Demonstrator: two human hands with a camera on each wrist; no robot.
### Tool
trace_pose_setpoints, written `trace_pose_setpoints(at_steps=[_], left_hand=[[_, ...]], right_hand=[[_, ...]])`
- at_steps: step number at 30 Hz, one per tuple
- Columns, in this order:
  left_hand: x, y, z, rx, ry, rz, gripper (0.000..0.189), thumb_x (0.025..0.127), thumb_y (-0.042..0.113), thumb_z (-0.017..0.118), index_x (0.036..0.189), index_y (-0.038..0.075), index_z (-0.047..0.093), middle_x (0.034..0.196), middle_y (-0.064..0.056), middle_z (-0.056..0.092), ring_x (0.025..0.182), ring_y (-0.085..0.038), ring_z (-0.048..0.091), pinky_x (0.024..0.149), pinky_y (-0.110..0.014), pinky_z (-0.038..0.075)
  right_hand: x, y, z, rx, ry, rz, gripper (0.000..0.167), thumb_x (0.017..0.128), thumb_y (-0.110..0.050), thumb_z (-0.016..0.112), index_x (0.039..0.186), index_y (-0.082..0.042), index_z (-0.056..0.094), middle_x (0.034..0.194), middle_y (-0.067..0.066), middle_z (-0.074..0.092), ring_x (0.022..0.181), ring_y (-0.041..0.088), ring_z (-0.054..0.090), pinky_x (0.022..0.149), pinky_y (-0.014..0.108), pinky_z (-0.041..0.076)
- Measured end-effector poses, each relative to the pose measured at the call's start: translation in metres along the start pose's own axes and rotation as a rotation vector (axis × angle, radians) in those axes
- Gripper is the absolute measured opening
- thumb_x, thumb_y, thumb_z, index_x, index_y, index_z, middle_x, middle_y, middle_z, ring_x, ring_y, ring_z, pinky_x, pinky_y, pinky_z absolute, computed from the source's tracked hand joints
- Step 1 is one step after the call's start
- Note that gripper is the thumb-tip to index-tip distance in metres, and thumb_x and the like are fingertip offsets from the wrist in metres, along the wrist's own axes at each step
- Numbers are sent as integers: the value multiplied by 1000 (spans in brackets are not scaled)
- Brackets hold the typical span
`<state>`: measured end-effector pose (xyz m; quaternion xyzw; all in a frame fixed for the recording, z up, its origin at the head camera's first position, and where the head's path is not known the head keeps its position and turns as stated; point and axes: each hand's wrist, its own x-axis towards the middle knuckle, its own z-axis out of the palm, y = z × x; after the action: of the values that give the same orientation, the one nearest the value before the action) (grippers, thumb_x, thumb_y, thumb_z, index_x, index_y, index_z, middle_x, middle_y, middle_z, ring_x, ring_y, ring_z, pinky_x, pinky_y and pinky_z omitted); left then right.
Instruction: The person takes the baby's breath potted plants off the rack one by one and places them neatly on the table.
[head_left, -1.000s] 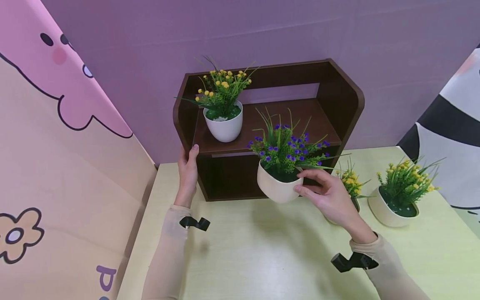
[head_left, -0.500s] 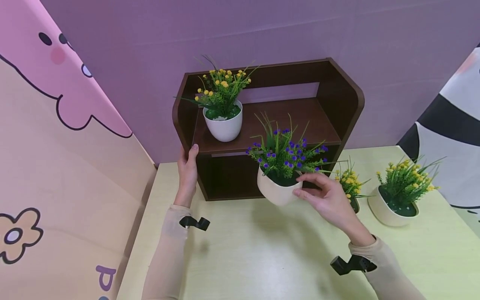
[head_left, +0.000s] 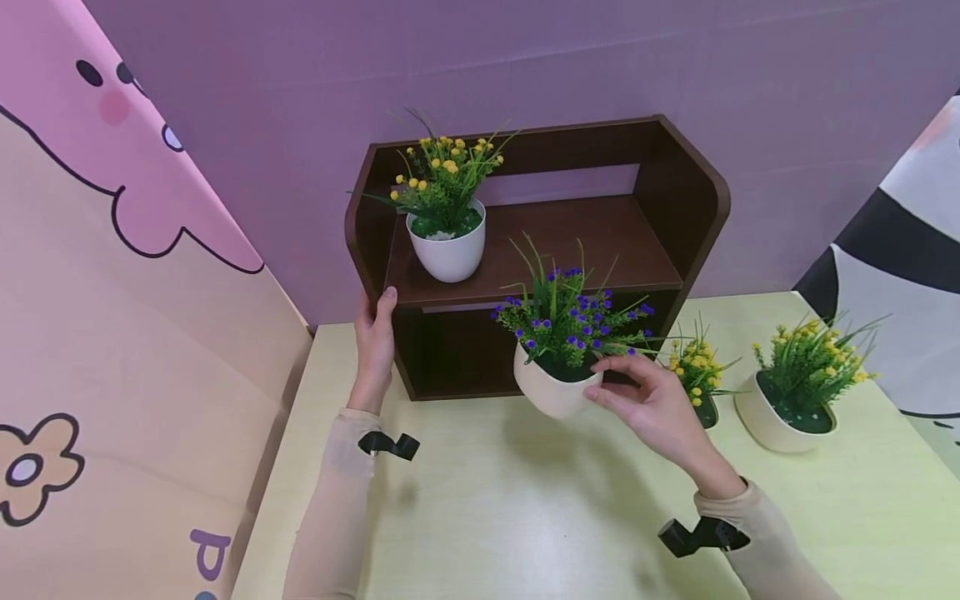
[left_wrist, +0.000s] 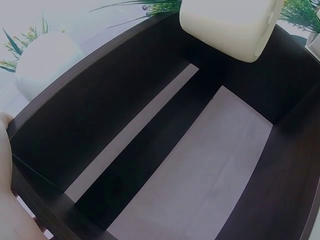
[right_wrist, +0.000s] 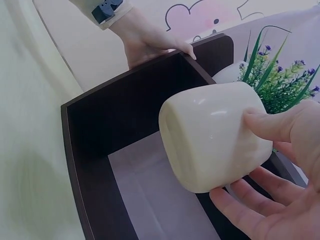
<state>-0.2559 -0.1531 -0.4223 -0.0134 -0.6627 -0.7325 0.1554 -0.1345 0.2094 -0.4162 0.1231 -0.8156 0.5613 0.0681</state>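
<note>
In the head view, my right hand pinches the right rim of a cream flower pot with artificial purple flowers, thumb outside. The pot hangs in front of the dark brown two-tier shelf, its flowers overlapping the upper board's front edge. In the right wrist view, the thumb and fingers lie around the pot's smooth wall. My left hand grips the shelf's left side panel, thumb on its front edge. A white pot with yellow flowers stands on the left of the upper board.
On the pale table, right of the shelf, stand a cream pot with yellow flowers and another yellow-flowered plant partly behind my right hand. A purple cloth backdrop rises behind the shelf.
My right hand has lowered the purple-flowered pot slightly, bringing it a little toward me. The left hand and the shelf stay in place.
</note>
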Motion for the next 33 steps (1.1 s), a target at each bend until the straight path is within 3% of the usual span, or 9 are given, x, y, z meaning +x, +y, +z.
trace_pose_setpoints(at_steps=[9, 22, 33], left_hand=[[0, 1, 1, 1, 2, 20, 58, 110, 32, 51, 163, 13, 38, 166, -9, 42, 159, -24, 33, 135, -47, 20], [1, 0, 1, -3, 9, 28, 56, 110, 32, 51, 162, 12, 39, 164, -10, 45, 157, -24, 35, 134, -46, 22], [0, 1, 1, -7, 4, 22, 56, 109, 31, 52, 161, 13, 41, 163, -9, 46, 157, -23, 36, 134, -45, 22]], right_hand=[[-2, 3, 3, -3, 18, -1, 23, 93, -7, 81, 114, -1, 75, 115, 0, 69, 99, 4, 77, 83, 18, 62], [-9, 10, 3, -21, -25, 98, 28, 94, -10, 81, 119, 1, 73, 122, 15, 65, 99, -4, 74, 84, 18, 61], [-13, 20, 8, 30, -43, 67, 26, 91, -1, 82, 115, 6, 73, 117, 20, 63, 98, -2, 75, 85, 20, 62]])
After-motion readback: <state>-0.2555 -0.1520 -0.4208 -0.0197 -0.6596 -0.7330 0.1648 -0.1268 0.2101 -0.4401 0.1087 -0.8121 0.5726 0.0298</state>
